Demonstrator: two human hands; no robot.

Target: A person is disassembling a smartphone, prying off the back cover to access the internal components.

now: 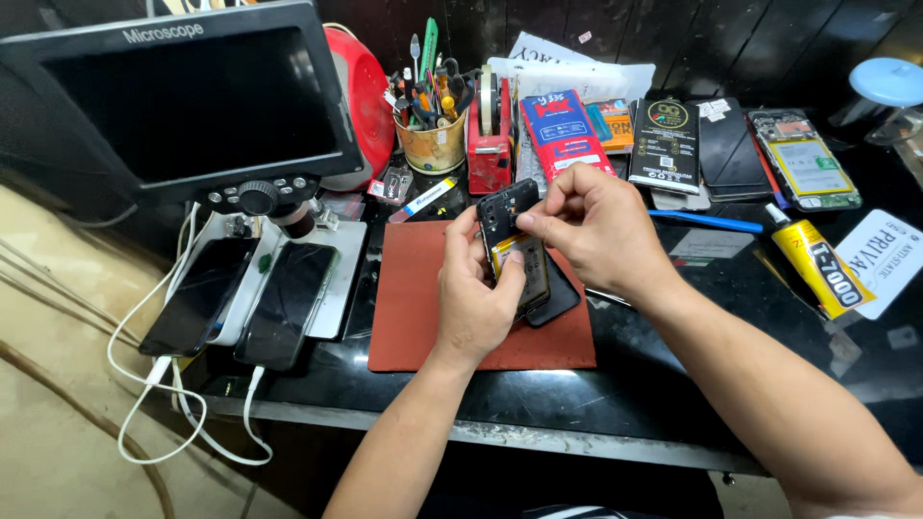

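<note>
Microscope monitor (pixel 192 96): upper left of the frame, screen dark.
Red work mat (pixel 413 308): centre of the frame, on the black bench.
Two phones (pixel 245 298): left of the mat, lying under the monitor, white cables plugged in.
My left hand (pixel 473 303): closed around the opened phone (pixel 514 245), holding it above the mat at frame centre.
My right hand (pixel 596 226): fingertips pinched on the phone's upper part.
Glue tube (pixel 817 264): yellow, right of frame.
</note>
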